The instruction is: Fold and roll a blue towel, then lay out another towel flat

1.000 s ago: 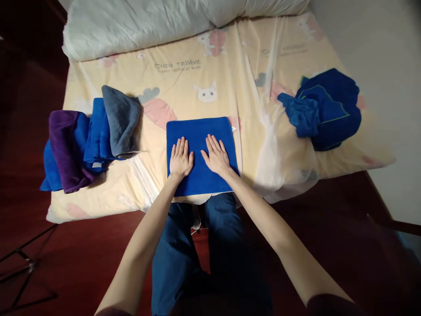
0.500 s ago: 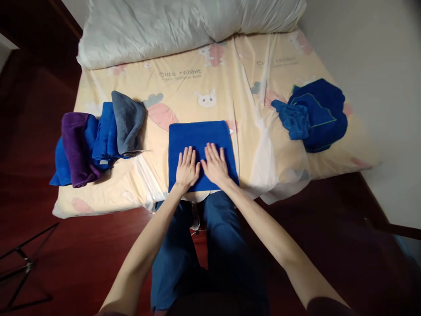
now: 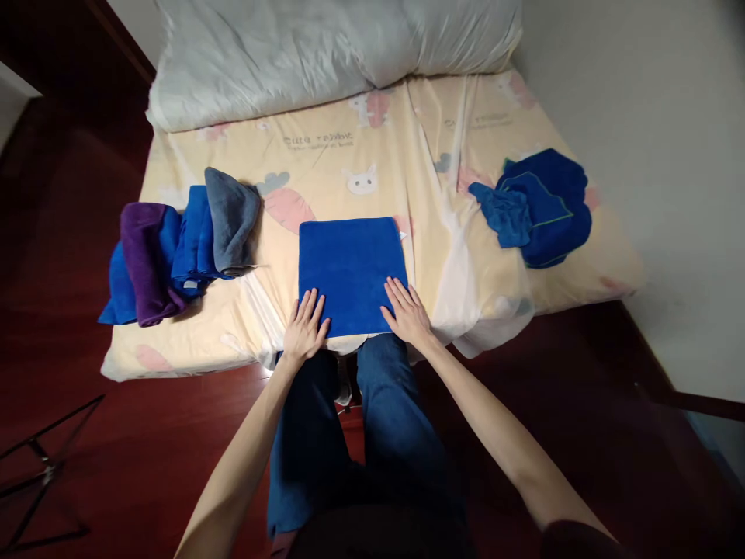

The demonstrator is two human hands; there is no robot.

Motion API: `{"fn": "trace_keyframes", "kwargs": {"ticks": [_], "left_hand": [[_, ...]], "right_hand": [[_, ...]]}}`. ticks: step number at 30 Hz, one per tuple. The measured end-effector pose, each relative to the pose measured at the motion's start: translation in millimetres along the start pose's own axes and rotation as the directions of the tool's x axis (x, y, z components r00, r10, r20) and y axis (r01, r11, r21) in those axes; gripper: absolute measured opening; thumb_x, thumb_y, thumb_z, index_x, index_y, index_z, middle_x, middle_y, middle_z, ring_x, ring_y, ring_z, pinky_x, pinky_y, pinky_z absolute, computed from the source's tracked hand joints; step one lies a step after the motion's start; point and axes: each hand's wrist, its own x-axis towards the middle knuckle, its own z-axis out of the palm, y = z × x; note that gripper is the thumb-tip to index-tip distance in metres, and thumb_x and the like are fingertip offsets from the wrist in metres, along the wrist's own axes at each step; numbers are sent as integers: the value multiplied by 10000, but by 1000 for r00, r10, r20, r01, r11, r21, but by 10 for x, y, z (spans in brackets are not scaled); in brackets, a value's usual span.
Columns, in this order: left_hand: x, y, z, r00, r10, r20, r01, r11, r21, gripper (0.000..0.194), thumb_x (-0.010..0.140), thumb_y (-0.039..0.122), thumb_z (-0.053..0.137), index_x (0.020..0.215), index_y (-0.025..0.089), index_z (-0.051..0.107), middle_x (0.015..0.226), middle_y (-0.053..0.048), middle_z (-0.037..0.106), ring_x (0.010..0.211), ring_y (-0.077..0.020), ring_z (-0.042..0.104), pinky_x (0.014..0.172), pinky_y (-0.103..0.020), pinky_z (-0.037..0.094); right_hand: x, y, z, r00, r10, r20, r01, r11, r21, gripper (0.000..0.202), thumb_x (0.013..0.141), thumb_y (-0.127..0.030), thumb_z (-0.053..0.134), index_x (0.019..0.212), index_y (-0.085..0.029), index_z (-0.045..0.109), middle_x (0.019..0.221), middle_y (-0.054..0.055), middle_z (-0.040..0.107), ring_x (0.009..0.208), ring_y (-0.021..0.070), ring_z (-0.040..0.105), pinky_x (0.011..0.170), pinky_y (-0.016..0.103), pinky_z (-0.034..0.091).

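Note:
A blue cloth (image 3: 352,260) lies flat and square on the bed, close to its front edge. My left hand (image 3: 304,326) rests with fingers spread over the cloth's near left corner. On the near right corner, my right hand (image 3: 407,312) lies open, fingertips touching the fabric. Neither hand grips anything. To the left sit a rolled purple towel (image 3: 143,264), a folded blue towel (image 3: 193,241) and a grey towel (image 3: 233,217), close together. Over on the right is a loose heap of dark blue cloths (image 3: 550,206) with a smaller crumpled blue cloth (image 3: 504,213) against it.
A pale quilt or bag-like bundle (image 3: 326,62) runs along the back of the bed. The bed sheet (image 3: 361,159) has a rabbit print and wrinkles right of the cloth. A white wall (image 3: 640,155) borders the right side. A black metal stand (image 3: 46,470) is on the floor at lower left.
Both hands have slid apart and toward me, from the middle of the blue cloth to its two near corners. The cloth stays flat, and the view has shifted slightly.

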Motion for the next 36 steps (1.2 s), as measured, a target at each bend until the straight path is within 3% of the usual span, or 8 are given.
{"fn": "trace_keyframes", "kwargs": {"ticks": [8, 12, 15, 19, 22, 25, 31, 36], "left_hand": [[-367, -217, -139, 988, 117, 103, -110, 991, -72, 737, 1027, 543, 463, 1670, 191, 388, 1739, -127, 290, 1635, -295, 224, 1352, -544, 214], [-625, -227, -84, 999, -32, -18, 28, 986, -167, 617, 1051, 487, 389, 1606, 234, 485, 1680, -108, 425, 1588, -272, 366, 1330, -560, 287], [-707, -186, -44, 988, -109, -109, 85, 975, -207, 542, 1055, 463, 388, 1514, 253, 584, 1620, -96, 519, 1542, -266, 455, 1300, -550, 367], [-674, -118, -59, 991, -68, -112, 50, 987, -154, 498, 1049, 400, 395, 1460, 253, 635, 1628, -70, 514, 1553, -278, 437, 1294, -527, 390], [-612, -78, -59, 996, -16, -92, 3, 990, -143, 494, 1037, 319, 391, 1460, 232, 631, 1606, -70, 546, 1539, -288, 451, 1289, -527, 387], [-552, -69, -15, 991, -41, -126, 16, 981, -196, 504, 985, 250, 455, 1459, 222, 625, 1546, -85, 608, 1467, -295, 522, 1239, -517, 444], [-452, -179, 100, 942, -153, -298, 17, 910, -415, 459, 887, 155, 541, 1305, 215, 720, 1345, -84, 736, 1275, -293, 608, 1149, -509, 514], [-345, -291, 160, 912, -232, -338, 60, 891, -450, 365, 878, 181, 558, 1150, 225, 796, 1263, -60, 773, 1188, -311, 619, 1092, -539, 520]], "right_hand": [[-347, 219, -72, 1000, -25, 14, 24, 1000, 14, 653, 1080, -419, 405, 1684, -176, 356, 1741, 106, 299, 1644, 266, 263, 1372, 564, 225], [-600, 312, -69, 996, -85, -12, 85, 994, 74, 678, 1001, -402, 564, 1634, -186, 451, 1704, 126, 391, 1616, 285, 340, 1339, 594, 297], [-713, 331, -38, 992, -58, -111, 72, 990, 120, 559, 983, -322, 545, 1527, -198, 596, 1612, 105, 539, 1557, 270, 455, 1310, 578, 375], [-679, 248, -18, 975, 58, -216, -20, 985, 174, 470, 946, -246, 533, 1368, -210, 735, 1458, 99, 684, 1419, 284, 589, 1203, 532, 532], [-610, 179, -13, 965, 113, -236, -63, 975, 211, 442, 922, -217, 547, 1298, -203, 777, 1382, 98, 733, 1321, 289, 639, 1154, 502, 574], [-569, 181, 9, 946, 169, -278, -94, 960, 265, 446, 902, -166, 533, 1259, -209, 796, 1319, 91, 765, 1247, 275, 665, 1107, 468, 598], [-478, 350, 83, 929, 186, -320, -87, 950, 299, 480, 796, -34, 579, 1151, -225, 841, 1189, 74, 812, 1117, 289, 675, 1061, 503, 556], [-364, 451, 106, 928, 168, -333, -69, 954, 290, 269, 810, -149, 805, 1046, -264, 867, 1156, 84, 817, 1088, 329, 650, 1066, 553, 499]]}}
